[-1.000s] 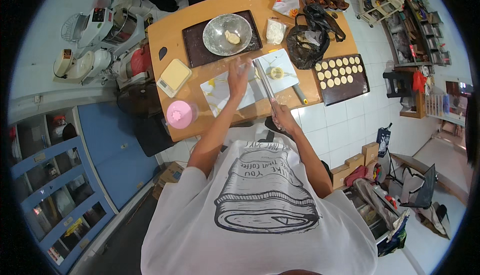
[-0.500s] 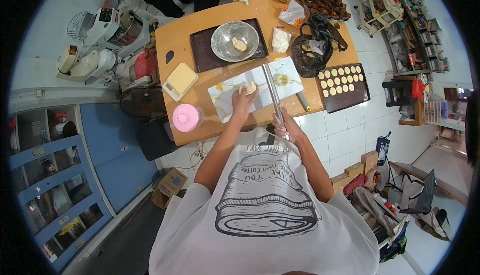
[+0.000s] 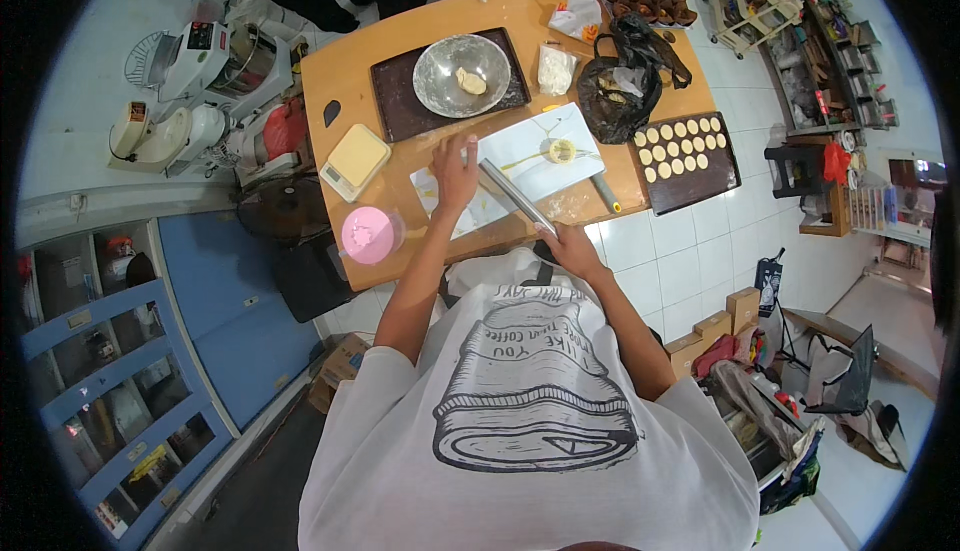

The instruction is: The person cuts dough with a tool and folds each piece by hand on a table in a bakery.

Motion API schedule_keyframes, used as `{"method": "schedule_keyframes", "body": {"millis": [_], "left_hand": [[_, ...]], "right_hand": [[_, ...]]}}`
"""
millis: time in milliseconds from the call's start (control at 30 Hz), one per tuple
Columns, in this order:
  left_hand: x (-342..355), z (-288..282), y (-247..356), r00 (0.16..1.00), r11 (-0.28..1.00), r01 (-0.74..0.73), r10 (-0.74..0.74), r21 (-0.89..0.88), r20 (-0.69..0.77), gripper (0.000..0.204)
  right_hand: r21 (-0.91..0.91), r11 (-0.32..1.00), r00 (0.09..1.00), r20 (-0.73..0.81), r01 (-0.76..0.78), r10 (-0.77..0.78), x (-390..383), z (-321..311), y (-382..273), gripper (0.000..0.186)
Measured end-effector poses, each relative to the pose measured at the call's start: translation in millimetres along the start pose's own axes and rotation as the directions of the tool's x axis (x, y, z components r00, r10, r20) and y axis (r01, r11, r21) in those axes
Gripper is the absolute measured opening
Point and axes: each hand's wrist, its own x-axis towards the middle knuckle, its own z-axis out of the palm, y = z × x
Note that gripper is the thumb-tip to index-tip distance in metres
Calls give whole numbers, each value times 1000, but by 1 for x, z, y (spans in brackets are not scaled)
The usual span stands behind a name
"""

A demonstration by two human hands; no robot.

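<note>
My right hand [image 3: 570,249] is closed around the near end of a metal rolling pin [image 3: 518,198], which slants over a white marble-patterned mat [image 3: 530,166]. Beside the pin's far left end is my left hand [image 3: 456,176], fingers curled; whatever lies between them is hidden. No dough shows on the mat from this angle. A small round yellowish object [image 3: 561,151] rests on the mat's right part. Along its right edge lies a tool with a grey handle [image 3: 606,194]. Behind the mat, a metal bowl [image 3: 432,84] holds a lump of dough [image 3: 471,81].
The bowl stands on a dark tray [image 3: 395,116]. Left on the wooden table [image 3: 345,66] are a scale [image 3: 356,162] and a pink-lidded container [image 3: 368,236]. Rightward are a flour bag [image 3: 556,70], a black plastic bag [image 3: 615,106] and a tray [image 3: 690,186] of several dough rounds.
My left hand has moved left and away from me; the dough piece it held no longer shows. The rolling pin has swung lower, its far end now pointing left towards that hand.
</note>
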Motion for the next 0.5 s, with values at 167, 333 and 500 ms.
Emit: {"method": "schedule_keyframes", "body": {"millis": [167, 333, 500], "left_hand": [[5, 28, -13, 980, 957, -198, 186, 212, 76, 34], [18, 50, -8, 977, 938, -205, 177, 279, 123, 34], [31, 64, 4, 983, 900, -126, 56, 417, 175, 47]], "right_hand": [[-32, 999, 999, 43, -16, 18, 12, 9, -9, 60], [61, 992, 990, 102, -109, 103, 24, 23, 23, 64], [-19, 987, 981, 111, -156, 158, 29, 13, 19, 68]]}}
